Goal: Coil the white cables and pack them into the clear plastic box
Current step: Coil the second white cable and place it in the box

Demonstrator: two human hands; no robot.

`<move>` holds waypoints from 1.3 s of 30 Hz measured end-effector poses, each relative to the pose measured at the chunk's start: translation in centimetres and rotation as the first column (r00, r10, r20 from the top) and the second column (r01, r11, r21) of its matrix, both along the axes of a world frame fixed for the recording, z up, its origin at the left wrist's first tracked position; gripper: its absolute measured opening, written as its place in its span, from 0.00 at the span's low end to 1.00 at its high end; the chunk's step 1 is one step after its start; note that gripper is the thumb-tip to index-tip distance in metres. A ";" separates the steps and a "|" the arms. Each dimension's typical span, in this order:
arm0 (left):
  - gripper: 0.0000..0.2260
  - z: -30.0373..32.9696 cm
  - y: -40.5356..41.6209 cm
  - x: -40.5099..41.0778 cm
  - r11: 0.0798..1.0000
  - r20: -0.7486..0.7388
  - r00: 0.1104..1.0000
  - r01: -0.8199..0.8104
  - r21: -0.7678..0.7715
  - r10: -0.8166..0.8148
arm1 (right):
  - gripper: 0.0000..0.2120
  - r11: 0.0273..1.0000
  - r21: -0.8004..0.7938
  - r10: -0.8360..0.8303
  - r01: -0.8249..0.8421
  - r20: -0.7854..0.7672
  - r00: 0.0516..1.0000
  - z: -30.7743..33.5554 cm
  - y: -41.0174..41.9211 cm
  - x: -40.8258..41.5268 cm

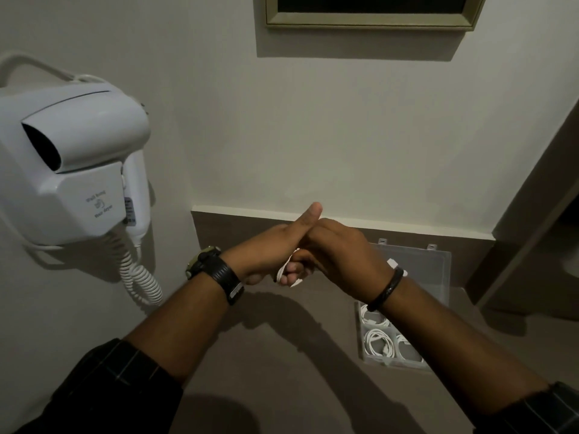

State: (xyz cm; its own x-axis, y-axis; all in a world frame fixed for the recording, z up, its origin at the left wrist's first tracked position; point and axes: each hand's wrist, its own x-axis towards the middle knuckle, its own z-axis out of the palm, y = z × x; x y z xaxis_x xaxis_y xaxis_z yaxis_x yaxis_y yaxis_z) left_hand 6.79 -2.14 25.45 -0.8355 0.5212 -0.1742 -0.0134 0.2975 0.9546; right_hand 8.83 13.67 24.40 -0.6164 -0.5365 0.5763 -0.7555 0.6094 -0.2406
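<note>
My left hand (269, 249) and my right hand (341, 255) meet above the brown counter, both closed around a white cable (283, 269). Only a short loop of that cable shows between the fingers; the rest is hidden in my hands. My left thumb sticks up over the right hand. To the right, under my right forearm, the clear plastic box (360, 333) lies on the counter with its lid (429, 270) open and leaning against the wall. Several coiled white cables (379, 341) lie in its compartments.
A white wall-mounted hair dryer (72, 170) with a coiled cord (138, 277) hangs at the left. A framed picture (369, 10) is on the wall above. The brown counter (282, 355) meets the wall behind and a dark vertical panel (532, 220) at the right.
</note>
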 end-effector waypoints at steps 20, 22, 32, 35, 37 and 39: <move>0.03 -9.4 12.5 -2.3 0.989 -0.245 0.969 -0.009 -0.150 -0.029 | 0.06 0.634 -0.522 0.067 0.571 0.772 0.632 -10.1 14.8 2.4; 0.04 -10.8 14.6 -2.9 0.989 -0.187 0.982 0.002 -0.147 -0.030 | 0.09 0.636 -0.484 0.112 0.601 0.829 0.549 -11.1 17.1 2.4; 0.05 -14.0 21.3 -5.9 0.986 0.068 0.984 0.168 -0.009 -0.167 | 0.12 0.614 -0.437 0.059 0.657 0.856 0.514 -15.4 23.0 0.0; 0.06 -14.2 23.7 -7.1 0.990 -0.012 0.991 0.135 -0.031 -0.135 | 0.07 0.499 -0.510 0.189 0.700 0.853 0.487 -16.5 24.0 -1.1; 0.06 -14.6 25.3 -7.8 0.987 -0.143 0.979 0.131 -0.090 -0.143 | 0.13 0.304 -0.588 0.419 0.750 0.789 0.449 -17.4 25.2 -1.8; 0.06 -15.3 26.6 -8.1 0.981 -0.282 0.945 0.128 -0.144 -0.165 | 0.18 0.215 -0.595 0.503 0.774 0.747 0.434 -18.1 26.4 -2.3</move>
State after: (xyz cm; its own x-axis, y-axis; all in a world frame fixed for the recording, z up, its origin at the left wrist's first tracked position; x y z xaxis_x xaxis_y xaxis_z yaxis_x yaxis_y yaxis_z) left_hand -1.33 24.51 10.10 -0.7753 0.6316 -0.0043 0.3125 0.3894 0.8664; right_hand 6.57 40.09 6.28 -0.9484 0.0572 -0.3120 0.2544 -0.4503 -0.8558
